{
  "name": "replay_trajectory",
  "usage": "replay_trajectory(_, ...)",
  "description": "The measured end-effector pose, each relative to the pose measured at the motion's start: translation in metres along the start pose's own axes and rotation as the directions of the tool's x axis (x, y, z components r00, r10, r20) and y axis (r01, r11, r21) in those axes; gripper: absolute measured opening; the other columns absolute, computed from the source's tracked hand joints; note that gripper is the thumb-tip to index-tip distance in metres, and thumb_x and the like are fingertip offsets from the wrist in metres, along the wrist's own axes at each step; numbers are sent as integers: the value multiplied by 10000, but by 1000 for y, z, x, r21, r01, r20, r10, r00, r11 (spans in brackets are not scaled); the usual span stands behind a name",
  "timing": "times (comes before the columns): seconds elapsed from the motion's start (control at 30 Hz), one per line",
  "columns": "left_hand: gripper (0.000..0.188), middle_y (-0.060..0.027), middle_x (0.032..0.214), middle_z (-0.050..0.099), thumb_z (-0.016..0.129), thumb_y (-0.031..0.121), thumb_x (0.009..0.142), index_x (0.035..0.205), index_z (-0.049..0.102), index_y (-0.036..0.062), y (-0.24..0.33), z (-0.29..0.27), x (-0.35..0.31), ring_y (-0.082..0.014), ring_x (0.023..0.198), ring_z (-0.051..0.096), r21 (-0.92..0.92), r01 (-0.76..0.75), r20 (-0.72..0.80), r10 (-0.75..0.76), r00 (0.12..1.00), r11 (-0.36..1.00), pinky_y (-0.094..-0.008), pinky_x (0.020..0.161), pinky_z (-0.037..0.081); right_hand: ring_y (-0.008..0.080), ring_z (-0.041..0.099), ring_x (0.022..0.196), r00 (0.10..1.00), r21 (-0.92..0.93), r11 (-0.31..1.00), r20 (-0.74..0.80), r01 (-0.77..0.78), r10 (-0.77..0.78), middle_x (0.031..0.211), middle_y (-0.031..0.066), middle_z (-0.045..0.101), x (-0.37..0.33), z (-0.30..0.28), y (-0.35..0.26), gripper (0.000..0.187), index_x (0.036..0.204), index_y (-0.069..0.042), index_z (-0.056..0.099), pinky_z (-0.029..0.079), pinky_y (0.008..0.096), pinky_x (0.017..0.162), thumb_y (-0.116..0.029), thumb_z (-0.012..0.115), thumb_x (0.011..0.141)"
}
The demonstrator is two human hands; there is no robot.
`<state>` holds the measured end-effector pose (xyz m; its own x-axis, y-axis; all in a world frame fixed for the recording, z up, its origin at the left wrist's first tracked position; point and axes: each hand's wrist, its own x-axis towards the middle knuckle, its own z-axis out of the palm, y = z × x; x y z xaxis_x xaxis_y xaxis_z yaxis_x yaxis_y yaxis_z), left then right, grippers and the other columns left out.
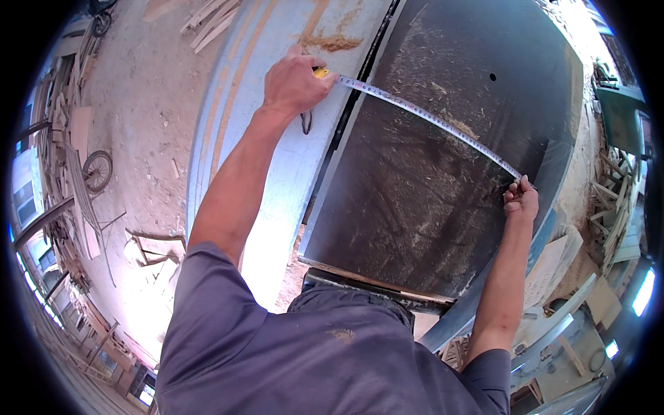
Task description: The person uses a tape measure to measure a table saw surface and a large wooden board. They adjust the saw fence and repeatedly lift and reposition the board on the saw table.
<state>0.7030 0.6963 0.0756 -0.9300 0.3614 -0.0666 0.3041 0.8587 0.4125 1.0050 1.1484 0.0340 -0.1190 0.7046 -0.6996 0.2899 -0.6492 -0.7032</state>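
A large dark board [429,173], dusted with sawdust, lies on a pale blue machine table [277,104]. A tape measure blade [429,117] stretches across the board from left to right. My left hand [294,83] is closed on the yellow tape measure case [320,72] at the board's left edge. My right hand [521,198] pinches the blade's end against the board's right edge. Both forearms reach out over the board from below.
A dark slot [346,117] runs between the blue table and the board. Sawdust piles [332,43] lie at the table's far end. Wood offcuts [207,17] and planks [69,152] litter the dusty floor at left; timber scraps [615,200] are stacked at right.
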Motion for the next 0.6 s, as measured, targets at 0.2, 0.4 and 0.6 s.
replay_trajectory(0.2, 358, -132, 1024, 619, 772, 408, 773, 1004, 783, 136, -4, 8, 7, -316, 938, 648, -34, -14, -45, 13, 999, 999, -415, 822, 513, 128, 584, 559, 1000, 5, 1000, -20, 15, -15, 708, 8, 621, 5, 6, -5, 164, 874, -116, 579, 373, 274, 423, -229, 679, 938)
replay_trajectory(0.4, 344, -125, 1025, 621, 775, 393, 765, 997, 787, 139, -6, 14, 14, -314, 941, 648, -74, -29, -69, 24, 997, 997, -400, 835, 511, 126, 567, 560, 999, 8, 1000, -42, 1, -1, 723, 4, 622, 3, 6, -6, 174, 869, -115, 583, 372, 281, 428, -240, 684, 934)
replay_trajectory(0.6, 364, -117, 1114, 647, 737, 387, 755, 1012, 784, 135, -3, 7, 17, -299, 1039, 643, -71, 7, -3, -7, 1000, 997, -396, 899, 511, 134, 567, 573, 1000, 31, 1000, 3, 1, -1, 731, 13, 625, 11, -1, -5, 177, 877, -109, 583, 374, 290, 453, -251, 651, 957)
